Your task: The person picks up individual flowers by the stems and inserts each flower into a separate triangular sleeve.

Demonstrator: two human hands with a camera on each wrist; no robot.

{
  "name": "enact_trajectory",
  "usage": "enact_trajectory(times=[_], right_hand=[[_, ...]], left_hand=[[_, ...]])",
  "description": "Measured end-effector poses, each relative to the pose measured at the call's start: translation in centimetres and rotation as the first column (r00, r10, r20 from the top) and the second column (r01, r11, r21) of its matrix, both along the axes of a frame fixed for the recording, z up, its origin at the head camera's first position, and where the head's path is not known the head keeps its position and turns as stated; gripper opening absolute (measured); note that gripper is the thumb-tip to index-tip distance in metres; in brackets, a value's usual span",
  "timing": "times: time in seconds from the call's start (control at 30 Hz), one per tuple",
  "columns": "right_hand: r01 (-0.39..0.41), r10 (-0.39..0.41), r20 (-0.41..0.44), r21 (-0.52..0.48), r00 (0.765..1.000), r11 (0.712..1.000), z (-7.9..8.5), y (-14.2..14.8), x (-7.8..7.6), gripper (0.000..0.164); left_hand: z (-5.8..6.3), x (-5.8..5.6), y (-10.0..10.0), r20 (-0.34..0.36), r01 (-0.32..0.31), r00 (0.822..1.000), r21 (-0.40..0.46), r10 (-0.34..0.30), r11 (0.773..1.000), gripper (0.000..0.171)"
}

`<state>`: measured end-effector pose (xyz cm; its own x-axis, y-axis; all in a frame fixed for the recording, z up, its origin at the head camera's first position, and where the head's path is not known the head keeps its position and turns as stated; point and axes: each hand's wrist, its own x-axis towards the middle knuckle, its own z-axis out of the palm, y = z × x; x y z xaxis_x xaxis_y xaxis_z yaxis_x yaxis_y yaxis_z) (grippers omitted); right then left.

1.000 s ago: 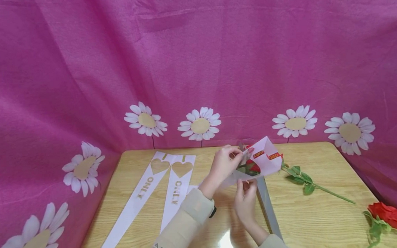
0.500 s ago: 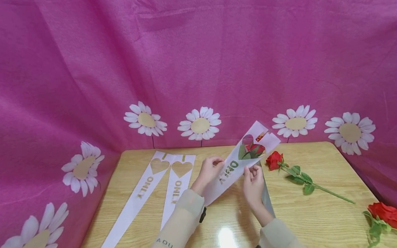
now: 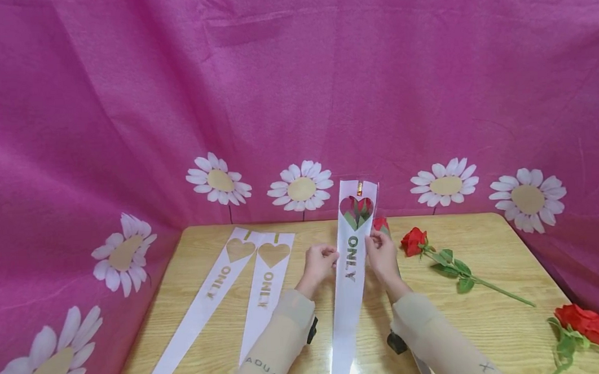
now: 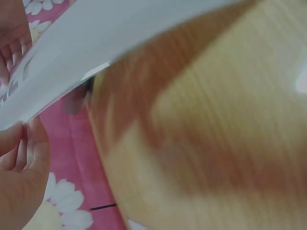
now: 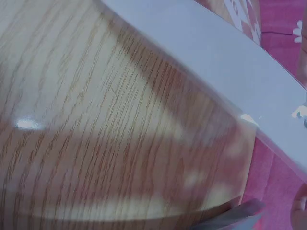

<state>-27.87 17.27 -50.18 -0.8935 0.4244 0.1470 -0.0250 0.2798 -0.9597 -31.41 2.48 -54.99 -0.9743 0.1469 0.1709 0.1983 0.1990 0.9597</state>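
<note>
Two hands (image 3: 321,263) (image 3: 383,256), curled, pinching both edges, white wrapper (image 3: 348,292) (rose (image 3: 364,205) inside)

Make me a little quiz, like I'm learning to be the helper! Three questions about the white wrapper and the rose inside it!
1. Pick one. What shows through the heart-shaped window of the long white tapered wrapper?
a) a yellow banana
b) a red rose with green leaves
c) a blue ball

2. True or false: the left hand pinches the wrapper's edge.

3. Fill in: the big word on the wrapper is ____.

Key: 1. b; 2. true; 3. ONLY.
</note>
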Motion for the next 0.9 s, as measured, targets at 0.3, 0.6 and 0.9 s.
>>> enact_trajectory(times=[0.3,0.6,0.9], right_hand=[[-0.026,0.010,0.143,0.112,0.990,0.993,-1.5,0.4,-0.2,0.034],[-0.151,0.115,0.230,0.148,0.966,0.977,-2.8,1.0,0.4,0.045],[-0.217,0.163,0.289,0.166,0.943,0.962,-3.5,1.3,0.5,0.050]], left_hand=[[1.5,3.0,1.3,0.133,-0.101,0.986,0.038,0.095,0.994,0.009],[-11.9,-2.8,3.4,0.103,-0.111,0.989,0.055,0.105,0.992,0.002],[-25.5,-10.0,5.6,0.221,-0.174,0.963,0.060,0.157,0.983,0.007]])
